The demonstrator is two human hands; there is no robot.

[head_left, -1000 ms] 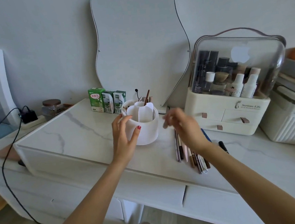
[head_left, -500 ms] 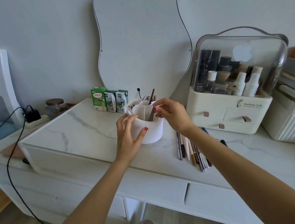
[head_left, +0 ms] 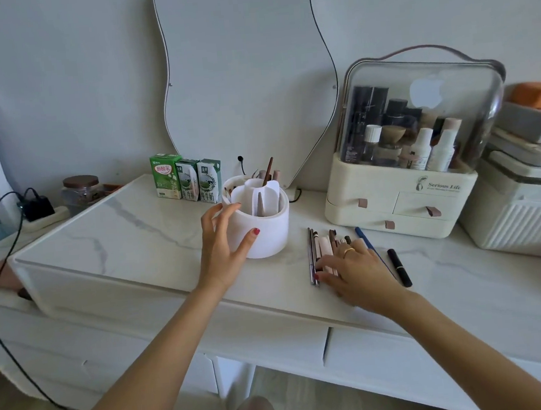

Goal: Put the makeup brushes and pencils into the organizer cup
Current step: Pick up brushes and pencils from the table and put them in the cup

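A white round organizer cup (head_left: 266, 228) with inner dividers stands on the marble vanity top. Brushes and pencils (head_left: 269, 172) stick up from its far compartments. My left hand (head_left: 223, 246) wraps the cup's left side, thumb on its front. To the right of the cup lies a row of pencils and brushes (head_left: 314, 250). My right hand (head_left: 355, 271) lies flat over that row, fingers spread, fingertips touching the pencils. A blue pencil (head_left: 361, 232) and a black tube (head_left: 399, 267) lie just right of the hand.
Three small drink cartons (head_left: 186, 179) stand behind the cup. A clear-lidded cosmetics case (head_left: 414, 146) sits at the back right, beside a white ribbed box (head_left: 518, 212). A wavy mirror (head_left: 245, 76) leans on the wall. A jar (head_left: 81, 192) and a black cable (head_left: 1, 244) are at the left.
My right hand dropped a pencil into the cup, then moved right and down onto the row of pencils. My left hand kept its hold on the cup.
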